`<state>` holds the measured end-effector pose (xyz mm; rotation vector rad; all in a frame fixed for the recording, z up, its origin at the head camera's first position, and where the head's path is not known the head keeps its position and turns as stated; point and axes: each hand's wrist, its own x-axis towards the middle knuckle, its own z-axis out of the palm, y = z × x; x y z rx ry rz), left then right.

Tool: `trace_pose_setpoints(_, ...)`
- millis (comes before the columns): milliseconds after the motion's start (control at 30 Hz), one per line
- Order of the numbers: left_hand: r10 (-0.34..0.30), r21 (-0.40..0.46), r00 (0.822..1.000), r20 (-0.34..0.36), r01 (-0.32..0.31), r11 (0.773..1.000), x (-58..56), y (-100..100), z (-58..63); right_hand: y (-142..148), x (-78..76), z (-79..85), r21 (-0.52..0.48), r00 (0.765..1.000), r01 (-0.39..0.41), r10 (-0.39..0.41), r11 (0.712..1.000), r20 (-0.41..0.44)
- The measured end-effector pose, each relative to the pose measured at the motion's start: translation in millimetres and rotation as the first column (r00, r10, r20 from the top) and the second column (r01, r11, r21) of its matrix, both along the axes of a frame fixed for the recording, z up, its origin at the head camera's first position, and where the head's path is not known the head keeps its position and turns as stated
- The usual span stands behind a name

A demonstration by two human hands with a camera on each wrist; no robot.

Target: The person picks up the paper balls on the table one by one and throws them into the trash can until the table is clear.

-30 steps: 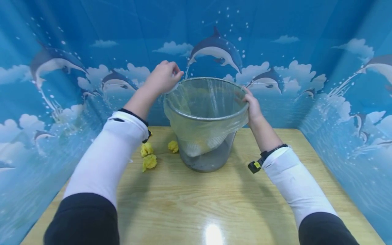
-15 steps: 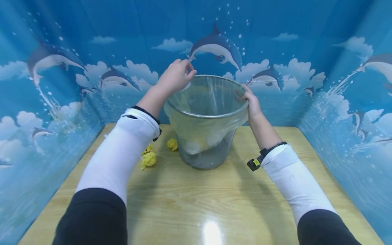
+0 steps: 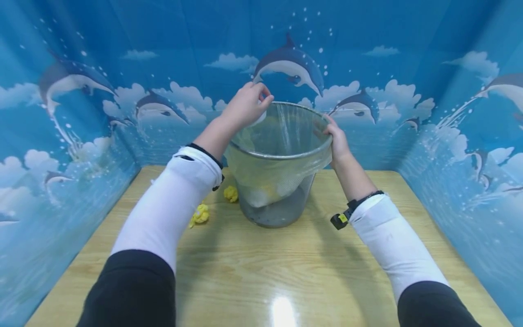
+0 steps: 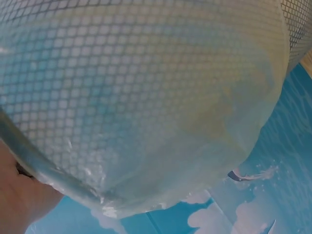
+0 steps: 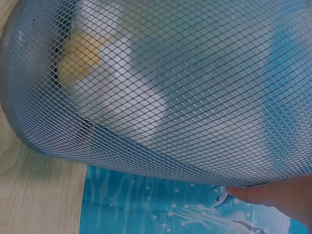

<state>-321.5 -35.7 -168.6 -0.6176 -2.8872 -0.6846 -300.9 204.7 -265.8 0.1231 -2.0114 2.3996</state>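
Observation:
A grey wire-mesh wastebasket (image 3: 274, 217) stands upright on the table, lined with a thin translucent bin bag (image 3: 255, 175) folded over its rim. White and yellow crumpled contents (image 5: 80, 56) show through the mesh in the right wrist view, low inside the bag. At the back left of the rim, my left hand (image 3: 248, 105) pinches the bag's edge between curled fingers and thumb. On the right side my right hand (image 3: 337, 140) grips the rim, fingers inside and thumb outside. The left wrist view shows the bag's loose fold (image 4: 195, 161) hanging outside the mesh.
Yellow crumpled paper balls lie left of the basket: one paper ball (image 3: 230, 194) close to it, another paper ball (image 3: 200, 214) nearer my left forearm. The wooden table (image 3: 261, 263) meets a blue dolphin-print curtain (image 3: 163, 41) behind and at both sides.
My left hand has moved right along the back of the rim, from the left side toward the back middle. My right hand and the basket stay nearly in place.

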Motion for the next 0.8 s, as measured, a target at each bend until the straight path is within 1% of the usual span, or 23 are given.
trace_pose_setpoints(167, -0.008, -0.008, 1.0, 0.018, 0.008, 1.0, 0.5, 1.6, -1.0, -0.1, 0.6, 0.5, 0.001, 1.0, -0.002, 0.002, 1.0, 0.003)
trace_pose_setpoints(267, -0.004, -0.039, 1.0, -0.004, 0.004, 0.999, 1.9, 0.7, -1.8, 0.0, 0.8, 0.3, 0.005, 1.0, 0.0, 0.0, 1.0, 0.004)
trace_pose_setpoints(400, 0.017, -0.086, 0.999, -0.044, -0.021, 0.996, 3.7, -2.4, -2.3, 0.6, 0.1, 0.2, 0.008, 1.0, 0.0, 0.0, 1.0, 0.005)
trace_pose_setpoints(533, 0.027, -0.119, 0.998, -0.05, -0.033, 0.992, 5.6, -7.1, -1.3, 1.5, -1.2, 0.4, 0.014, 1.0, 0.01, -0.01, 1.0, 0.0)
trace_pose_setpoints(667, 0.041, -0.129, 0.997, -0.068, -0.05, 0.99, 7.6, -15.6, -0.9, 1.7, -1.0, 0.9, 0.022, 1.0, 0.01, -0.01, 1.0, -0.002)
trace_pose_setpoints(800, 0.053, -0.103, 0.994, -0.099, -0.063, 0.993, 10.3, -26.9, -3.0, 1.6, 1.7, 0.4, 0.018, 1.0, 0.005, -0.006, 1.0, 0.007)
